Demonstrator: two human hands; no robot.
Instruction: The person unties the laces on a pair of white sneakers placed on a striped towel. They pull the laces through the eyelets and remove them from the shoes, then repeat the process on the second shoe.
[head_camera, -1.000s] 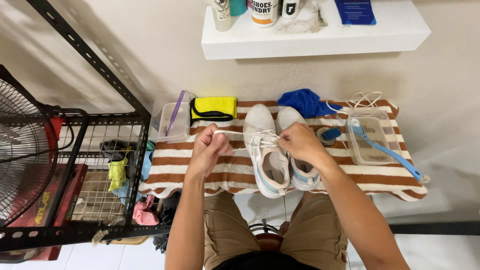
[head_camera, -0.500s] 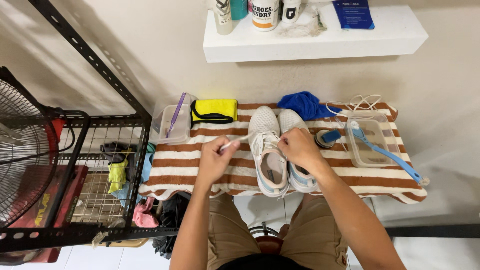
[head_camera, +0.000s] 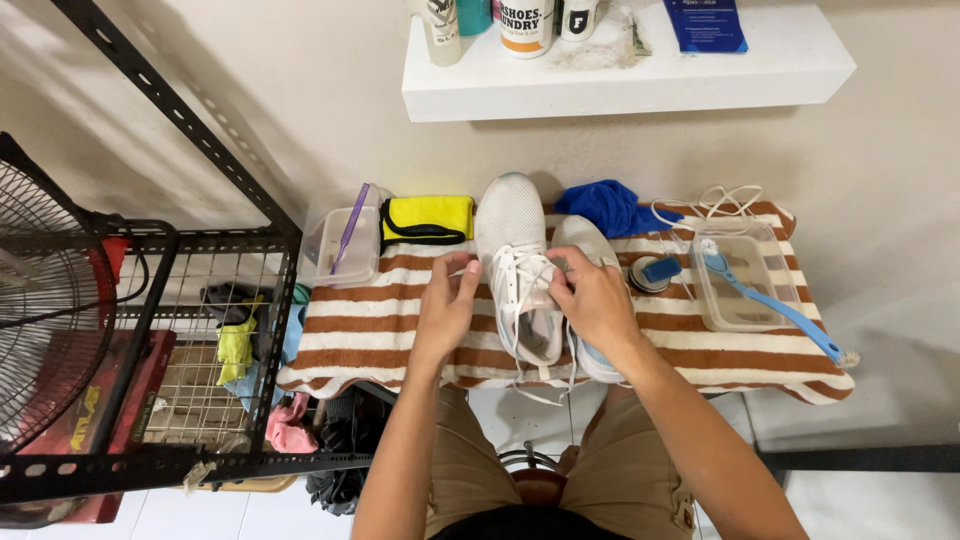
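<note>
Two white sneakers (head_camera: 520, 270) lie side by side between the hands, on a brown-and-white striped towel (head_camera: 370, 330). Left hand (head_camera: 447, 307) and right hand (head_camera: 592, 300) each pinch the laces (head_camera: 525, 275) of the left shoe. One clear tub (head_camera: 340, 250) and one yellow cloth (head_camera: 428, 218) sit beyond the left hand; one blue cloth (head_camera: 605, 205), one blue brush (head_camera: 775, 305) beyond the right. One black metal rack (head_camera: 150, 300) stands left of the towel.

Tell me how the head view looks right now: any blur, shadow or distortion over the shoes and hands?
Head view: sharp at the centre, the left hand and right hand on the white shoe show crisp laces; light is soft and even, with a faint shadow under the wall shelf; wide-angle bending curves the fan and black rack at the left edge; no glare.
</note>
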